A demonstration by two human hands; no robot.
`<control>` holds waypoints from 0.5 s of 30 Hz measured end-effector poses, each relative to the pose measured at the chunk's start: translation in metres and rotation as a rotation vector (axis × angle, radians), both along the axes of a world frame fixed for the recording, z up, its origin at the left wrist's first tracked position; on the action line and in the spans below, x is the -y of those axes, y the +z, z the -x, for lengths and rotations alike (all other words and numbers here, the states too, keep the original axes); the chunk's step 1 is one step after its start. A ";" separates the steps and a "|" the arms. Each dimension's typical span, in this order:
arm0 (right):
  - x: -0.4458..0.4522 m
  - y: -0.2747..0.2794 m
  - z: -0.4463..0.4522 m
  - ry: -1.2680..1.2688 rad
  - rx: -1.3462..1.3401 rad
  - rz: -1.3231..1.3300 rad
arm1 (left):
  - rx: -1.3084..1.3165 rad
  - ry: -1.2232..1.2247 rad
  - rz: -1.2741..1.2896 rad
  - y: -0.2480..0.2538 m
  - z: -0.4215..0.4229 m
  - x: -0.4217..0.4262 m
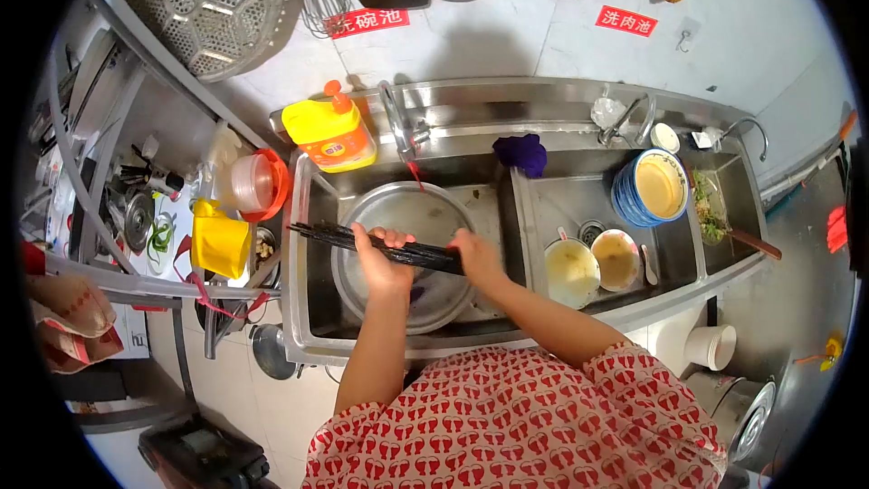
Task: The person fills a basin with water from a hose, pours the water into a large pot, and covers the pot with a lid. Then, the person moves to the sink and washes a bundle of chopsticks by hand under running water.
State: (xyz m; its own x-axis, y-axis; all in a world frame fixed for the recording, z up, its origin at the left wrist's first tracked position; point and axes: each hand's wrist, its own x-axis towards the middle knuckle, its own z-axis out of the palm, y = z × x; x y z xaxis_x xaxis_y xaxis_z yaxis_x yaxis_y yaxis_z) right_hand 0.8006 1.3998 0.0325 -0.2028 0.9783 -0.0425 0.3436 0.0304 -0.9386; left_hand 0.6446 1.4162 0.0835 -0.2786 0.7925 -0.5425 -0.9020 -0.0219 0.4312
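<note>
A bundle of black chopsticks (425,255) lies across both my hands, above the large round metal basin (348,285) in the left sink compartment. My left hand (384,258) is closed around the bundle near its middle. Closed on the right end of it is my right hand (477,258). The thin tips stick out to the left. Behind the basin rises a curved faucet (395,122), with a yellow detergent jug (330,134) with an orange pump standing to its left.
A purple cloth (520,155) hangs over the divider. The middle compartment holds stacked blue bowls (634,195), two bowls of cloudy liquid (572,273) and a white spoon (649,264). A wooden handle (756,244) juts from the right compartment. A yellow container (222,240) stands left.
</note>
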 end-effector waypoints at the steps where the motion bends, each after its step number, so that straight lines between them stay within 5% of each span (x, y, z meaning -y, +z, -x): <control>1: 0.002 0.005 0.005 0.189 0.287 -0.282 | -0.077 -0.036 0.015 0.000 -0.002 -0.001; 2: 0.004 0.010 0.009 0.379 0.582 -0.557 | -0.151 -0.075 0.031 -0.001 -0.006 -0.002; 5: 0.017 0.021 0.028 0.197 0.300 -0.171 | -0.253 -0.094 0.134 -0.026 -0.014 -0.003; 8: 0.007 0.019 0.015 0.391 0.052 0.173 | -0.169 -0.298 0.045 -0.022 -0.002 -0.007; 10: -0.003 0.024 0.001 0.574 -0.403 0.791 | -0.055 -0.367 -0.137 -0.009 0.013 -0.003; 12: -0.001 0.038 -0.001 0.598 -0.607 1.082 | 0.097 -0.391 -0.333 -0.019 0.022 -0.011; 15: 0.009 0.038 0.012 0.400 -0.448 0.823 | -0.363 -0.267 -0.029 -0.018 0.004 -0.016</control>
